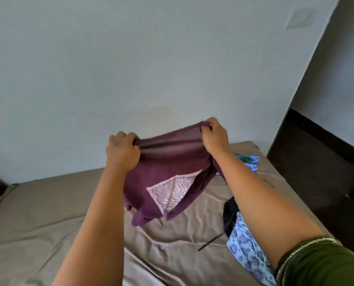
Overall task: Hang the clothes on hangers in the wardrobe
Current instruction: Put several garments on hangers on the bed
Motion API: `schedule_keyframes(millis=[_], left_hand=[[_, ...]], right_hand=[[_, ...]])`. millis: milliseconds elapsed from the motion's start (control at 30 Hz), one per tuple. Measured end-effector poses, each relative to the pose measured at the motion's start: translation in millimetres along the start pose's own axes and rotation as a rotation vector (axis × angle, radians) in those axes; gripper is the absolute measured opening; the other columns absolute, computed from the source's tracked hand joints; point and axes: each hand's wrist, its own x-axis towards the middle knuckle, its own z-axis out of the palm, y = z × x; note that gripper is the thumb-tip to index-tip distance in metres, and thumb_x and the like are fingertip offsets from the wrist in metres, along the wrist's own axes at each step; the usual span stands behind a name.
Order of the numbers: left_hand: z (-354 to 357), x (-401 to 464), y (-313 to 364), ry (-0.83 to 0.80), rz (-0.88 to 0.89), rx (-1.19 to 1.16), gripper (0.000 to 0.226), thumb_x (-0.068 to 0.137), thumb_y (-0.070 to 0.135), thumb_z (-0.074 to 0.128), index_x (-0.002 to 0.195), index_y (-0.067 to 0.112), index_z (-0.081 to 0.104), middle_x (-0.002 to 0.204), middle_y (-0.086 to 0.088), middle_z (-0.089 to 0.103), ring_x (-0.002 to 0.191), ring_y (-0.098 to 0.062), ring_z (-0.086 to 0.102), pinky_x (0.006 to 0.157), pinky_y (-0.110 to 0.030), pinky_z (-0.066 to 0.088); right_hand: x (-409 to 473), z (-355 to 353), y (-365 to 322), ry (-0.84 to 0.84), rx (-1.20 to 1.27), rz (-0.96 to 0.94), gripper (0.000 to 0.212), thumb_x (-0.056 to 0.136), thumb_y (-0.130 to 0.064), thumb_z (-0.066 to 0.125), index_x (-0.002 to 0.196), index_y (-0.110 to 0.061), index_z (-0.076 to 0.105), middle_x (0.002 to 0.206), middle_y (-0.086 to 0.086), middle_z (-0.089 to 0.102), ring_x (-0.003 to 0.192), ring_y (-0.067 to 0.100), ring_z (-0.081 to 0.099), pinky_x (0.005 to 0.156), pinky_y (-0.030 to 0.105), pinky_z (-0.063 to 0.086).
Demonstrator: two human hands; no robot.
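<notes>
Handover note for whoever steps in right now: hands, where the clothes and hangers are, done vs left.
Left hand: grips one top corner of the maroon garment.
Right hand: pinches the other top corner; the garment is held up, spread over the bed.
Blue patterned cloth and a black item lie on the bed under the right arm.
Hangers, green and light purple, lie at the far end of the bed.
Done: maroon garment picked up.
Left: put it on a hanger, hang it, then the rest. Wardrobe not in view.
</notes>
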Motion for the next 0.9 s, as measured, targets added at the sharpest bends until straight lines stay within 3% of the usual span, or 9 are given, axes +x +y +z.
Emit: schedule_keyframes(millis=[133, 233, 300, 367, 467, 533, 667, 800, 900], left_hand=[[57, -3, -5, -0.329, -0.259, -0.363, 0.026, 0.088, -0.001, 0.047, 0.085, 0.017, 0.065, 0.087, -0.008, 0.065, 0.088, -0.025, 0.058, 0.078, -0.032, 0.046], [119, -10, -7, -0.485, -0.293, -0.250, 0.014, 0.092, 0.027, 0.060, 0.083, 0.020, 0.069, 0.077, 0.000, 0.066, 0.078, -0.019, 0.059, 0.069, -0.027, 0.045], [158, -11, -5, -0.537, -0.269, -0.105, 0.018, 0.093, 0.035, 0.057, 0.090, 0.021, 0.067, 0.075, 0.004, 0.064, 0.075, -0.017, 0.057, 0.069, -0.026, 0.042], [199, -7, -2, -0.589, -0.292, -0.109, 0.024, 0.095, 0.038, 0.052, 0.086, 0.019, 0.064, 0.071, 0.003, 0.061, 0.071, -0.018, 0.057, 0.065, -0.028, 0.042], [259, 2, 6, -0.576, -0.356, -0.163, 0.035, 0.098, 0.042, 0.045, 0.076, 0.018, 0.057, 0.063, 0.000, 0.056, 0.068, -0.023, 0.059, 0.061, -0.030, 0.041], [299, 10, 5, -0.552, -0.360, -0.170, 0.037, 0.099, 0.041, 0.042, 0.075, 0.017, 0.055, 0.064, -0.001, 0.056, 0.072, -0.027, 0.060, 0.062, -0.032, 0.042], [373, 36, 1, -0.545, -0.334, -0.161, 0.036, 0.100, 0.044, 0.039, 0.095, 0.017, 0.063, 0.087, -0.007, 0.065, 0.086, -0.030, 0.060, 0.069, -0.030, 0.040], [422, 58, -9, -0.458, -0.397, -0.235, 0.033, 0.099, 0.040, 0.042, 0.084, 0.017, 0.062, 0.071, -0.002, 0.062, 0.068, -0.021, 0.056, 0.056, -0.028, 0.038], [441, 55, -24, -0.403, -0.517, -0.341, 0.033, 0.095, 0.032, 0.048, 0.073, 0.010, 0.057, 0.061, -0.003, 0.055, 0.058, -0.017, 0.049, 0.054, -0.029, 0.036]], right_hand=[[-10, 30, 71, -0.492, -0.358, 0.121, 0.031, 0.096, -0.030, 0.049, 0.116, -0.010, 0.062, 0.123, 0.018, 0.062, 0.115, 0.034, 0.057, 0.092, 0.034, 0.044], [-18, 44, 128, -0.696, -0.337, 0.268, 0.019, 0.092, -0.017, 0.055, 0.106, -0.009, 0.067, 0.113, 0.014, 0.066, 0.105, 0.029, 0.061, 0.079, 0.028, 0.044], [-16, 49, 165, -0.737, -0.300, 0.371, 0.017, 0.085, -0.002, 0.054, 0.090, -0.012, 0.066, 0.097, 0.009, 0.064, 0.092, 0.023, 0.059, 0.065, 0.022, 0.043], [-5, 58, 201, -0.762, -0.264, 0.473, 0.023, 0.086, 0.005, 0.049, 0.094, -0.009, 0.065, 0.092, 0.005, 0.060, 0.087, 0.019, 0.057, 0.063, 0.019, 0.044], [30, 78, 262, -0.779, -0.373, 0.504, 0.029, 0.097, -0.004, 0.041, 0.119, 0.002, 0.059, 0.116, 0.012, 0.060, 0.110, 0.025, 0.055, 0.094, 0.032, 0.044], [63, 94, 304, -0.700, -0.470, 0.432, 0.036, 0.097, -0.005, 0.036, 0.126, 0.003, 0.055, 0.132, 0.019, 0.053, 0.122, 0.031, 0.050, 0.101, 0.035, 0.040], [119, 127, 370, -0.642, -0.728, 0.271, 0.033, 0.094, -0.007, 0.045, 0.125, 0.000, 0.054, 0.129, 0.022, 0.053, 0.119, 0.036, 0.051, 0.097, 0.037, 0.041], [154, 166, 427, -0.647, -0.904, 0.020, 0.029, 0.096, -0.007, 0.043, 0.124, -0.002, 0.051, 0.127, 0.019, 0.049, 0.118, 0.036, 0.049, 0.095, 0.042, 0.040], [162, 182, 459, -0.696, -1.118, -0.043, 0.030, 0.099, -0.015, 0.039, 0.126, -0.007, 0.051, 0.127, 0.012, 0.052, 0.120, 0.030, 0.047, 0.100, 0.042, 0.037]])
